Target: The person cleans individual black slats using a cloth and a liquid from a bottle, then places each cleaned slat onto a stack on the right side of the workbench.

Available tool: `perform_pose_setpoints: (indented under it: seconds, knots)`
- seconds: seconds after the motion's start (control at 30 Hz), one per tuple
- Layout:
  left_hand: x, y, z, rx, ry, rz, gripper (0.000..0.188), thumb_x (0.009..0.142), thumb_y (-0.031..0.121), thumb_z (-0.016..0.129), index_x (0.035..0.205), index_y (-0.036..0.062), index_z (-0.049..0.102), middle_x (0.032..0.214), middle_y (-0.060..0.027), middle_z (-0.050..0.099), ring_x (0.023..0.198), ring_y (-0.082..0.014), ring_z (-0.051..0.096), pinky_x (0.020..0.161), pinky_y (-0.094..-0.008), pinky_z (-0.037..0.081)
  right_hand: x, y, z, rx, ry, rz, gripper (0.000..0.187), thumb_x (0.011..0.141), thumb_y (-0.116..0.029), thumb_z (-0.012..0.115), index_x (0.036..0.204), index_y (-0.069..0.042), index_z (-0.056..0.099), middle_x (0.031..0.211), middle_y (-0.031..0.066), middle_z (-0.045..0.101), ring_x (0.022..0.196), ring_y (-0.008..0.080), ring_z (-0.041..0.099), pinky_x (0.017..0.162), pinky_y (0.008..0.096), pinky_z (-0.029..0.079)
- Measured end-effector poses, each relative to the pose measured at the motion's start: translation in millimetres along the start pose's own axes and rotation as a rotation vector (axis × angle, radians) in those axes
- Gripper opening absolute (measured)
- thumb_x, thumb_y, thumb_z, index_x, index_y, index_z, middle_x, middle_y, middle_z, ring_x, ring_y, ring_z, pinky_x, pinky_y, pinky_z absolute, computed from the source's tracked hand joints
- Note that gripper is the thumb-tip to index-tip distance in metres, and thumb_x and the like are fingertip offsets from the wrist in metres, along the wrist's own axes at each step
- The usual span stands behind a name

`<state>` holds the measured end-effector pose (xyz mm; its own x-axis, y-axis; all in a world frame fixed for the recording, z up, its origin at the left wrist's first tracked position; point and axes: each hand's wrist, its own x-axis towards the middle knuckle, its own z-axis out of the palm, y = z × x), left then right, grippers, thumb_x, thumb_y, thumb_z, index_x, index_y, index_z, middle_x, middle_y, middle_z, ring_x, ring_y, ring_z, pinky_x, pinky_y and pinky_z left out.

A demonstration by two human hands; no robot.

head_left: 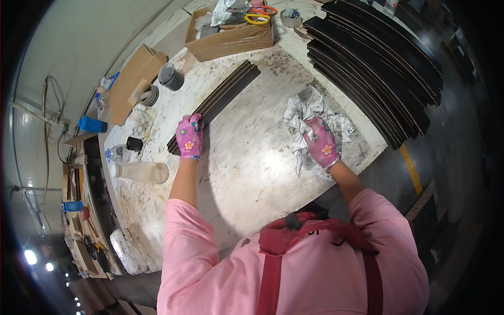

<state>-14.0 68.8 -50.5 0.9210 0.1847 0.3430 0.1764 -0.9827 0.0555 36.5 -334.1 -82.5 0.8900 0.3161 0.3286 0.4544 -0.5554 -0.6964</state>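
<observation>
My left hand (189,137), in a pink flowered glove, is closed round the near end of a small stack of long dark strips (226,94). The strips lie slantwise on the white worktable, their paler edges showing. Over to the right, my right hand (322,142), gloved alike, presses on a crumpled, smudged white cloth (341,126). Its fingers are partly sunk in the folds and curl onto the fabric.
A tall pile of dark strips (367,68) covers the far right. At the back stands a cardboard box (231,46) holding scissors (257,19) and scraps. Along the left are a dark jar (171,77), tape rolls (147,94) and a whitish bottle (140,172). The worktable (247,173) is stained.
</observation>
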Motion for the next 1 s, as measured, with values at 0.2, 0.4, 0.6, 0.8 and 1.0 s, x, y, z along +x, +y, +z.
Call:
perform_pose_setpoints:
  seconds: [0.2,0.4,0.6,0.8,1.0]
  knots:
    - [-25,22,-14,0.116,-0.184,0.243,0.053,0.071,0.018,0.068,0.122,0.0111,0.056,0.101,-0.0104,0.058,0.091,-0.0290,0.058,0.075,-0.0418,0.045,0,2,-2,0.039,0.033,0.004,0.028,0.080,-0.011,0.065,0.107,-0.004,0.061,0.109,0.0160,0.059,0.101,0.0351,0.058,0.086,0.0382,0.047]
    - [-35,31,-13,0.110,-0.077,0.145,0.069,0.078,0.044,0.063,0.134,0.0083,0.047,0.117,-0.0159,0.056,0.109,-0.0319,0.053,0.093,-0.0417,0.042,0,0,-1,-0.008,0.069,-0.045,0.027,0.081,-0.011,0.063,0.106,-0.001,0.059,0.108,0.0183,0.059,0.101,0.0379,0.058,0.086,0.0397,0.047]
    - [-49,46,-35,-0.083,-0.383,-0.026,0.065,0.075,0.047,0.067,0.126,0.0069,0.055,0.112,-0.0177,0.058,0.103,-0.0335,0.055,0.089,-0.0407,0.045,0,5,-4,0.075,-0.002,0.127,0.033,0.083,-0.015,0.066,0.114,-0.003,0.059,0.117,0.0166,0.060,0.113,0.0326,0.056,0.094,0.0370,0.045]
    - [-151,68,-60,-0.319,-0.332,-0.121,0.076,0.067,0.047,0.075,0.127,0.0035,0.053,0.108,-0.0192,0.058,0.099,-0.0353,0.055,0.087,-0.0423,0.045,11,15,-57,0.505,0.034,0.475,0.058,0.085,-0.027,0.068,0.126,0.010,0.050,0.120,0.0187,0.060,0.109,0.0212,0.057,0.095,0.0293,0.043]
    - [-209,51,-88,-0.236,-0.172,-0.112,0.085,0.066,0.041,0.079,0.136,0.0048,0.045,0.116,-0.0222,0.054,0.109,-0.0375,0.052,0.094,-0.0434,0.041,36,-24,-84,0.001,0.005,0.221,0.044,0.087,-0.024,0.066,0.120,0.005,0.056,0.106,0.0170,0.065,0.094,0.0232,0.062,0.085,0.0305,0.048]
